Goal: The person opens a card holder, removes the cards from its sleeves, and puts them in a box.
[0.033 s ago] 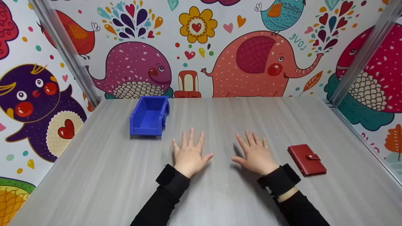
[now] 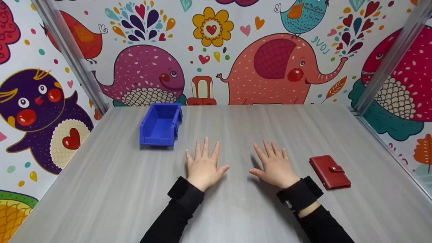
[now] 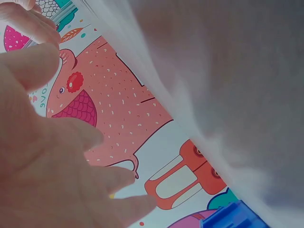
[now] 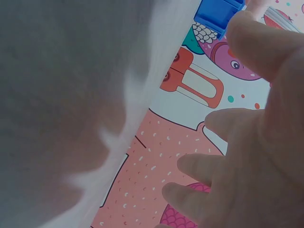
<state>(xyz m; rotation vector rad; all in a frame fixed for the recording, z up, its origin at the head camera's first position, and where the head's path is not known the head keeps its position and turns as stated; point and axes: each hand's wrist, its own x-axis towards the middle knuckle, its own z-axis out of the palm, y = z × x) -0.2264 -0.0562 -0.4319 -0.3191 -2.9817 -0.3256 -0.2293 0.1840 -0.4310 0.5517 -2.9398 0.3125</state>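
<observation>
In the head view my left hand point(image 2: 203, 168) is held palm down at the middle of the table, fingers straight and spread, with nothing in it. My right hand point(image 2: 276, 168) has the same pose to its right, also holding nothing. Beyond the left hand, to its upper left, stands a blue plastic bin point(image 2: 159, 126) with nothing visible inside. A red wallet point(image 2: 330, 172) with a snap strap lies closed to the right of my right hand. A corner of the bin shows in the left wrist view point(image 3: 235, 217) and the right wrist view point(image 4: 219, 14).
The grey wood-grain table point(image 2: 233, 216) reaches back to a wall point(image 2: 209, 60) printed with cartoon animals. Metal posts point(image 2: 72, 57) stand at the back corners, and a patterned side panel point(image 2: 44, 118) borders the left edge. Both wrists wear black straps point(image 2: 300, 194).
</observation>
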